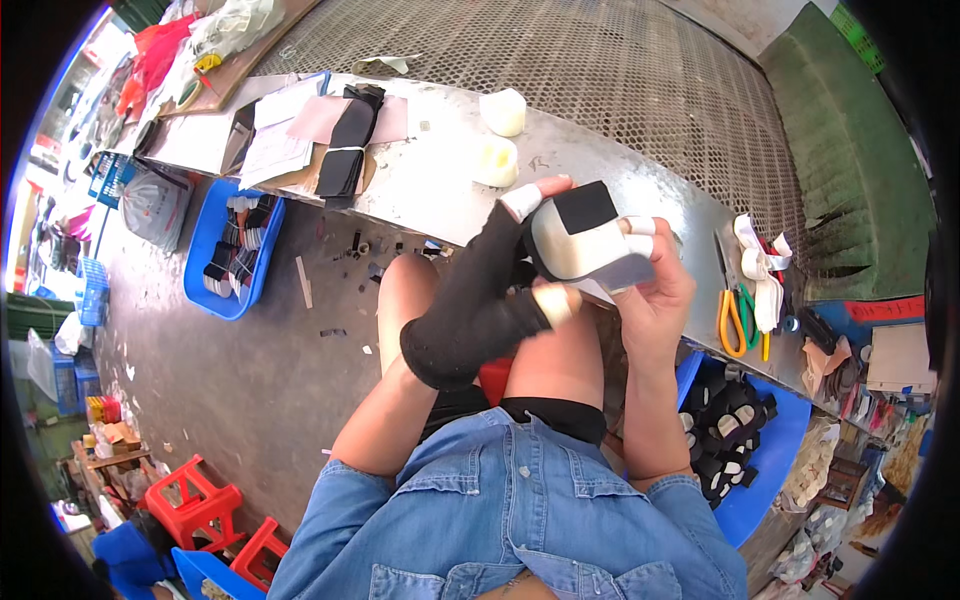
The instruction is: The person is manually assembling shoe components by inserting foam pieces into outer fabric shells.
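the right hand (pixel 657 292) has its grip closed around the right end of a curved pale piece with a black edge and black square patch (pixel 575 250), white-wrapped fingertips pressing on its face. the black-gloved left hand (pixel 470 300) is half open at the piece's left edge, index finger beside its top, blurred thumb below it; how firmly that grip bears on it, i cannot tell. the piece is raised between both grips, at the near edge of the metal surface (pixel 440 165). orange-handled scissors (pixel 735 325) lie to the piece's right.
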Available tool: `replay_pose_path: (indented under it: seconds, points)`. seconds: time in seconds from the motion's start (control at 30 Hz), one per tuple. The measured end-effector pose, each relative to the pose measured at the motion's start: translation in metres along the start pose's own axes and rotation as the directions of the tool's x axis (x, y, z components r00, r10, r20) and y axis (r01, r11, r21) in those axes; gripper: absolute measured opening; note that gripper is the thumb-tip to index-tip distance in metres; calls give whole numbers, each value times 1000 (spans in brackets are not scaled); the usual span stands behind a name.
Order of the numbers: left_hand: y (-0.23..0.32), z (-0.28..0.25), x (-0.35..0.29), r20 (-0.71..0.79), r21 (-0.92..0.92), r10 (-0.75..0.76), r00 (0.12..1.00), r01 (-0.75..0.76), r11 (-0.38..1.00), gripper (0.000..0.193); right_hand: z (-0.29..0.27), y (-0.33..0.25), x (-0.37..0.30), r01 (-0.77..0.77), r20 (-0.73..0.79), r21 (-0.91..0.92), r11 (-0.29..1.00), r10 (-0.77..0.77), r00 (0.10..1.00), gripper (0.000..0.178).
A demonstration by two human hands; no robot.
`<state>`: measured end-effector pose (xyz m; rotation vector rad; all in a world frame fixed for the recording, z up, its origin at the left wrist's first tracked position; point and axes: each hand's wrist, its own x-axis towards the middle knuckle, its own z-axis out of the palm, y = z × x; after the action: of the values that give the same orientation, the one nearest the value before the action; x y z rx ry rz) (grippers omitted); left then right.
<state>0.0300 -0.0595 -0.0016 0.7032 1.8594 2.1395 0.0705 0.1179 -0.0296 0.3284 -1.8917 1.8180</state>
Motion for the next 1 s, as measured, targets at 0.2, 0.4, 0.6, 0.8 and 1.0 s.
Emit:
replay_pose_path:
  seconds: [0.2, 0.4, 0.6, 0.8, 1.0]
  points:
    - [-4, -11, 4, 10, 257, 91, 996, -91, 962, 73, 15, -28, 8, -77, -188, -79, 994, 61, 980, 26]
    - [-8, -16, 8, 62, 347, 251, 966, -256, 902, 67, -6, -45, 30, 128, 247, -410, 903, -25, 969, 18]
    - [-13, -14, 8, 93, 268, 174, 980, -193, 944, 69, -11, -38, 35, -18, 212, -329, 944, 92, 973, 14]
    - [-14, -11, 5, 113, 354, 156, 981, -186, 917, 68, -7, -42, 32, -15, 219, -441, 897, 124, 968, 14]
    - [-22, -7, -2, -54, 112, 178, 983, -171, 979, 60, 14, -35, 11, -120, 34, -348, 930, 141, 989, 27]
